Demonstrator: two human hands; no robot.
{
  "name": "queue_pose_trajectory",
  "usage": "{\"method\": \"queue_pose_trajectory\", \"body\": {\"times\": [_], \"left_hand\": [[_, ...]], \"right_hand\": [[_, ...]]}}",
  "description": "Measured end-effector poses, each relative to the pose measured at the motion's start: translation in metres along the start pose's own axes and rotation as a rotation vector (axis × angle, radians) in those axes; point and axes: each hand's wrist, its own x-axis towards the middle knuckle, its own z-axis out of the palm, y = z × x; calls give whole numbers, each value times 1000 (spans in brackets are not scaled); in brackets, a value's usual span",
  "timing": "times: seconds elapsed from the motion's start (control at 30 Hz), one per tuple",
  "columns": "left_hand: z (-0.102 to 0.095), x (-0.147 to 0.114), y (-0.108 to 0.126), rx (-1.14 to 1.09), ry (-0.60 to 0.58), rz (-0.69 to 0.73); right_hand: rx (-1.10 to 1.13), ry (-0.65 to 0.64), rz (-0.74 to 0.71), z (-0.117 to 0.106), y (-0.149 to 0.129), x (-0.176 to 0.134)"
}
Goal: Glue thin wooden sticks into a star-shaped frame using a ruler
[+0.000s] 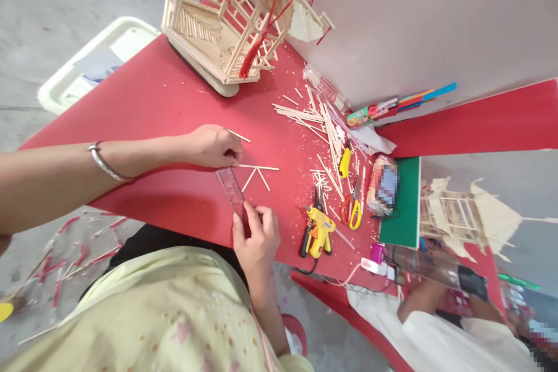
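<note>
Left hand [213, 146]: fingers curled together, tips down at the left end of a thin pale wooden stick [261, 168]; can't tell if they're pinching the stick, the ruler end or both. Right hand [257, 235]: thumb and fingertips clamped on the near end of a clear flat plastic ruler [229, 187], which lies slantwise on the red tabletop [143, 99], far end up at the left fingertips. Two shorter pale wooden sticks [263, 180] splay down from the first one toward the wearer, roughly an upside-down V, just right of the ruler. One loose pale stick [239, 136] is just past the left knuckles. Silver metal bangle [104, 165] on the left wrist. Right of the V: yellow glue gun [322, 229] lying over a black-and-yellow hand tool [304, 244], then scissors with red and yellow handles [352, 202]. Beyond those, a yellow-handled cutter [345, 164] beside a messy heap of long pale wooden sticks [333, 133], crumbs scattered around. Far end of table: pale stick-built model pavilion [204, 40] with red tassels [253, 58], upright on its base. Far right: green board [403, 200], second pale wooden model [457, 209] by it, and a co-worker in a white top [462, 343].
</note>
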Motion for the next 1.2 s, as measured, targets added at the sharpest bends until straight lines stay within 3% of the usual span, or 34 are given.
{"method": "queue_pose_trajectory", "body": {"times": [1.2], "left_hand": [[-1, -3, 1, 0, 34, 30]], "right_hand": [[6, 31, -9, 1, -3, 2]]}}
